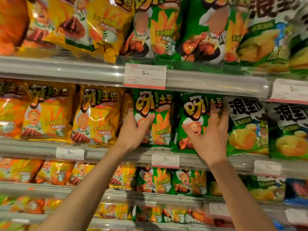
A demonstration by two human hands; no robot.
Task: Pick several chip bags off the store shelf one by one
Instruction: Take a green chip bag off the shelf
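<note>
- Two hands are up at the middle shelf (pixel 116 154) in the head view, each at its own green bag; no bag is off the shelf that I can see.
- Left hand (pixel 133 130) grips the left green chip bag (pixel 156 120) by its left edge: thumb across the front, fingers tucked behind at about 9 o'clock of the bag. The bag stands upright, its base apparently on the shelf.
- Right hand (pixel 211 135) is spread, fingers splayed over the right green chip bag (pixel 195 114), fingertips near its right edge at about 3 o'clock. It touches or nearly touches; I see no closed grip.
- Yellow bags (pixel 93 117) stand at 9 o'clock of the left hand, black-and-green bags (pixel 246 127) at 3 o'clock of the right hand.
- Price tag (pixel 165 160) sits on the shelf lip at 6 o'clock, between the wrists.
- Judgement: early in a pick. Left bag is seized but not drawn out; right bag not yet gripped. Whether any bags are already gathered is not shown. Pulling free and repeating remain.
</note>
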